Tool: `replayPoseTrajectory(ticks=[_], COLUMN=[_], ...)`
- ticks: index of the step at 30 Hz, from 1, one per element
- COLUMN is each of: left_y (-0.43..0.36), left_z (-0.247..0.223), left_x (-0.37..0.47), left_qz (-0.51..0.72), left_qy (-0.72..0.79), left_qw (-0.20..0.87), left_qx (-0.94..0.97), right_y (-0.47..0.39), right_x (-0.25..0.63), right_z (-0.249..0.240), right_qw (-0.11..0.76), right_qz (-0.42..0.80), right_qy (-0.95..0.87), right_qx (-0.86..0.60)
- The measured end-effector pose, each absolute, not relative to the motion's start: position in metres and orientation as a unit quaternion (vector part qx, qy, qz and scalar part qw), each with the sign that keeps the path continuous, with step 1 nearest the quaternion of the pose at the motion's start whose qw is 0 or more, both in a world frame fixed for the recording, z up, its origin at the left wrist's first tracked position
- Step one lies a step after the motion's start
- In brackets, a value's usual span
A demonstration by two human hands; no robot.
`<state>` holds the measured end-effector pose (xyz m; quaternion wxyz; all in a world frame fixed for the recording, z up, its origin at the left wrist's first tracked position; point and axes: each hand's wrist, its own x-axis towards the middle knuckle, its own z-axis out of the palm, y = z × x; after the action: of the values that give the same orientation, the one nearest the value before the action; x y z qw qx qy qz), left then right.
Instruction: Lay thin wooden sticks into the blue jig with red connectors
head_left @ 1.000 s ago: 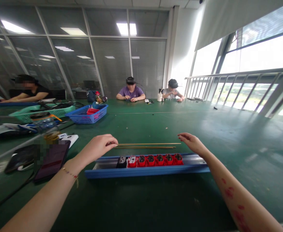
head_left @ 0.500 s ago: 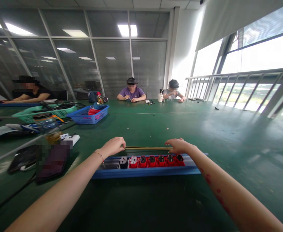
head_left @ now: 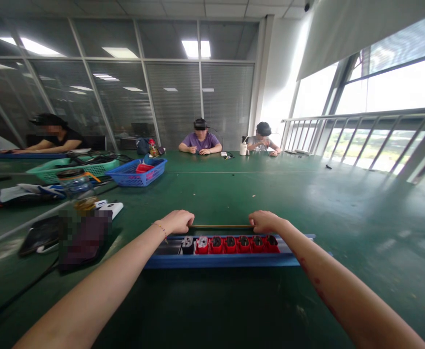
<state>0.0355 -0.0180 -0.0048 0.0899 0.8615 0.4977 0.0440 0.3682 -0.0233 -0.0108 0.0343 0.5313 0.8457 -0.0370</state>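
Observation:
A long thin yellowish strip (head_left: pixel 221 226) runs sideways just beyond a blue rail-like tray (head_left: pixel 223 261). My left hand (head_left: pixel 179 222) is closed at the strip's left end, and my right hand (head_left: pixel 265 221) is closed at its right end. The fingertips are partly hidden behind both hands. Inside the tray stands a row of several red block-shaped parts (head_left: pixel 230 245) with dark tops. The leftmost red part (head_left: pixel 202 245) has a light grey top. To its left is a black part (head_left: pixel 188 246), also grey on top.
On the left lie a dark phone-like object (head_left: pixel 39 236), a blurred purple item (head_left: pixel 86 240) and a lidded jar (head_left: pixel 76 186). Behind them are a green basket (head_left: pixel 47 172) with cables and a blue basket (head_left: pixel 135 179). Several people sit around the green table (head_left: pixel 288 189).
The fingers of my right hand have curled in around the strip's end. The strip looks thinner now. The whole view has shifted slightly.

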Motion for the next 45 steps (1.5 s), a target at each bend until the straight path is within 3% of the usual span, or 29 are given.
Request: replayPoseTrajectory(ticks=[4,9,12,22,35,45], left_y=[-0.03,-0.059,-0.08,-0.112,-0.12,-0.121], left_z=[0.004,0.019,0.026,0.029,0.031,0.031], left_x=[0.027,0.026,0.029,0.03,0.039,0.038], left_qz=[0.103,0.186,0.244,0.294,0.263,0.241], left_qy=[0.494,0.478,0.473,0.559,0.558,0.557], left_qw=[0.145,0.201,0.262,0.229,0.188,0.205], left_qx=[0.851,0.835,0.805,0.741,0.764,0.768], right_y=[-0.029,-0.041,-0.057,-0.111,-0.105,-0.106], right_x=[0.387,0.395,0.388,0.385,0.392,0.394], right_z=[-0.01,-0.003,0.003,0.019,-0.001,-0.003], right_qw=[-0.039,-0.307,-0.368,-0.326,-0.262,-0.249], right_qz=[-0.071,-0.15,-0.136,-0.334,-0.144,-0.194], right_qy=[0.85,0.789,0.759,0.75,0.734,0.742], right_qx=[0.521,0.51,0.519,0.469,0.61,0.592])
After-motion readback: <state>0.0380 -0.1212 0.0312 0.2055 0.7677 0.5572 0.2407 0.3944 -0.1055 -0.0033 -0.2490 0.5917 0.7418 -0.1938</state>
